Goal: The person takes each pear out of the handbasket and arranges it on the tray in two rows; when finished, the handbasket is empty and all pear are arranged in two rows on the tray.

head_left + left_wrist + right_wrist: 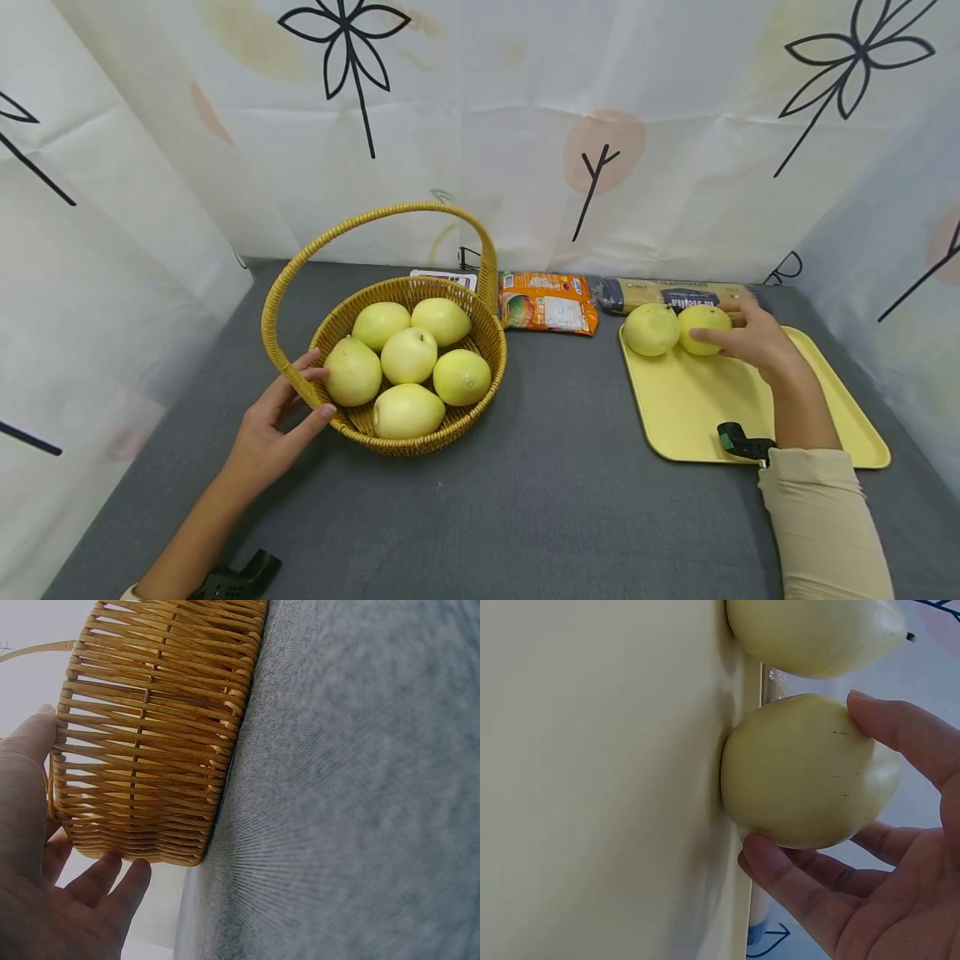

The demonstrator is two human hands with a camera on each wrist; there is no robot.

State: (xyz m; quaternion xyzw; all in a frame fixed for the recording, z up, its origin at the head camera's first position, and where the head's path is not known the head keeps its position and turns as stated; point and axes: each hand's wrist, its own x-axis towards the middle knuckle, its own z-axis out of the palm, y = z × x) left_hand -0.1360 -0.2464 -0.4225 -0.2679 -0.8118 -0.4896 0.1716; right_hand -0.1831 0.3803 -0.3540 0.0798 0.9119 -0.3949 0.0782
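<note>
My right hand [750,337] grips a pale yellow-green pear [703,329], thumb on one side and fingers on the other. In the right wrist view, this pear [806,772] sits against the yellow tray [705,417], and fingertips reach its underside. A second pear [651,330] lies beside it on the tray. At the left, a woven basket [420,447] with a tall arched handle [360,225] holds several similar pears [408,356]. My left hand [273,425] holds the basket's left side near the handle's foot, its thumb at the rim [56,735] and fingers against the weave.
Behind the tray lies a pasta packet [667,293] with a dark blue label. An orange packet [547,302] lies right of the basket, and a white packet [450,277] shows partly behind it. A patterned cloth [510,133] hangs at the back of the grey table [525,500].
</note>
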